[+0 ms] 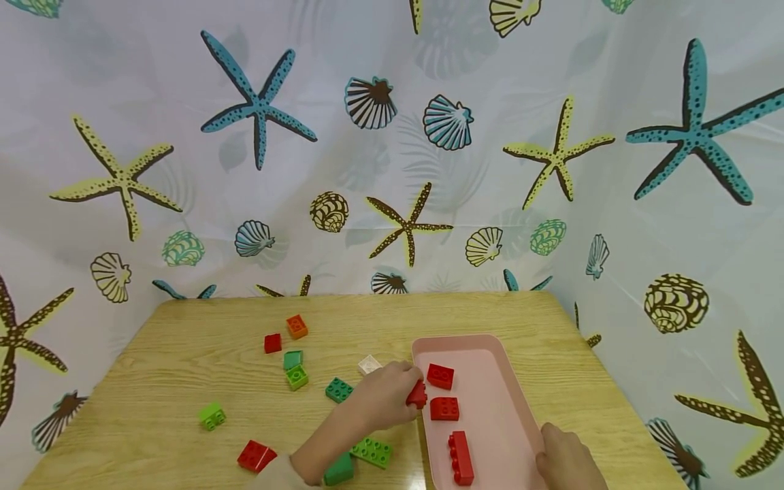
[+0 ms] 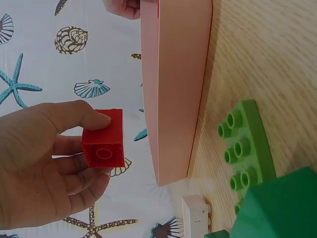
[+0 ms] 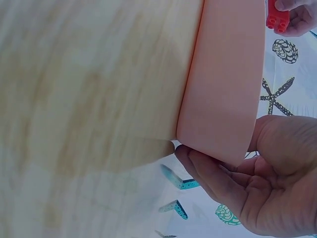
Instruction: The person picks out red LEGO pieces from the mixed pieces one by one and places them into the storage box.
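My left hand pinches a red toy brick between thumb and fingers, above the left rim of a pink tray. The brick's hollow underside faces the left wrist camera. My right hand grips the tray's right side, its fingers bent against the outer wall in the right wrist view. Inside the tray lie three red pieces: a brick at the back, a rounded brick below it, and a long brick on its side nearer the front.
Left of the tray, loose bricks lie on the wooden table: a white one, a flat light green one, dark green ones, a red one, an orange one and several others. A patterned curtain surrounds the table.
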Motion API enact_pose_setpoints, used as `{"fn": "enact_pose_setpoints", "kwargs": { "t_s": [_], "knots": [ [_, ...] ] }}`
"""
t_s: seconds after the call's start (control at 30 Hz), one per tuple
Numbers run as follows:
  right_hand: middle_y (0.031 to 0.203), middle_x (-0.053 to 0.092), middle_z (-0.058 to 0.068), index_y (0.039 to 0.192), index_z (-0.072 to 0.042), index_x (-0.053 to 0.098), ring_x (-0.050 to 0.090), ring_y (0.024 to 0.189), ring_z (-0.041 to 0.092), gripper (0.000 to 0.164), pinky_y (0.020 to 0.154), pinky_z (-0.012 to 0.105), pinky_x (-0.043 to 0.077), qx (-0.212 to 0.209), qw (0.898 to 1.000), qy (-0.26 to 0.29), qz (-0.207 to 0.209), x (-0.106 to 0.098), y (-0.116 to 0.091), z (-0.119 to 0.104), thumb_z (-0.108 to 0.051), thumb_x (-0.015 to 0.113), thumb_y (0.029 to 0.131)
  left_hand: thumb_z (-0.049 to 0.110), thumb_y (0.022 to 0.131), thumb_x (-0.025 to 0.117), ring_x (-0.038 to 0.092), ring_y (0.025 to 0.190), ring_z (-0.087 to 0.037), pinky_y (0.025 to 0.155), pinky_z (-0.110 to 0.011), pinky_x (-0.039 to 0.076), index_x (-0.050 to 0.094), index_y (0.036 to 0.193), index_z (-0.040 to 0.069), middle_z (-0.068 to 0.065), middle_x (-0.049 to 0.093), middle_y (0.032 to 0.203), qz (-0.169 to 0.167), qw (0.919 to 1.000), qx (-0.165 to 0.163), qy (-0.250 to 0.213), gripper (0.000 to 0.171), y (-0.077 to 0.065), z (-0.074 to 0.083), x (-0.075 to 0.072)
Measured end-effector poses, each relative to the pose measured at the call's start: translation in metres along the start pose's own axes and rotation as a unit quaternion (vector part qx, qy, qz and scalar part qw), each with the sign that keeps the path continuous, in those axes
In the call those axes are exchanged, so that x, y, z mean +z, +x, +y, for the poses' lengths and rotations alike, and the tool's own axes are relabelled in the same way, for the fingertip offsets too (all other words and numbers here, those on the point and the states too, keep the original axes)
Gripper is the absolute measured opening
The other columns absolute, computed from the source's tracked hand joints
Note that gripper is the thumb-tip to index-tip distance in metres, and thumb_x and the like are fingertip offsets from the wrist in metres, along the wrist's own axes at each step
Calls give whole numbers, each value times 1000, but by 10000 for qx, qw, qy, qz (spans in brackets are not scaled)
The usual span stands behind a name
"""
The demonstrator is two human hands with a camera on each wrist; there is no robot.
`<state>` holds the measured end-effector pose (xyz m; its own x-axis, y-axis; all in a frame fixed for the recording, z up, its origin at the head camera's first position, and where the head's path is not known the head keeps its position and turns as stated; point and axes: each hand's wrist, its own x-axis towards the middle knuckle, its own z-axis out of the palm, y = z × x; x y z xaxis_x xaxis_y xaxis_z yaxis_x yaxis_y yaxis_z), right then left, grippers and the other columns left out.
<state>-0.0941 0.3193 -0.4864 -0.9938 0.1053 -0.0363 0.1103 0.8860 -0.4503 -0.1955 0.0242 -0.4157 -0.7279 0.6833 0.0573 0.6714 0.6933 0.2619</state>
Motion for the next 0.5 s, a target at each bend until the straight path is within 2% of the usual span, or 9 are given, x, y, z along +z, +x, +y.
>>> {"fn": "enact_pose_setpoints", "kwargs": {
  "t_s": [0.1,0.27,0.5],
  "knots": [
    [66,57,6,80,-1,52,52,56,21,14,51,38,45,26,10000,-1,-3,0,-1,1,6,64,76,20,82,81,52,83,-9,66,-20,45,66,109,10,0,62,102,-9,9999,93,53,32,2,6,4],
    [67,57,6,81,0,53,52,57,21,14,51,39,44,-26,10000,-50,14,0,-2,1,6,64,75,21,81,81,47,76,-8,62,-20,43,67,110,12,4,56,92,-150,9998,99,8,34,5,14,9],
    [67,55,6,80,-1,51,52,57,21,14,52,39,45,-97,9999,-109,-22,-2,-3,-1,6,62,77,22,82,81,49,76,-7,66,-20,47,68,112,12,3,60,93,-221,9997,86,-16,35,9,22,11]
  ]
}}
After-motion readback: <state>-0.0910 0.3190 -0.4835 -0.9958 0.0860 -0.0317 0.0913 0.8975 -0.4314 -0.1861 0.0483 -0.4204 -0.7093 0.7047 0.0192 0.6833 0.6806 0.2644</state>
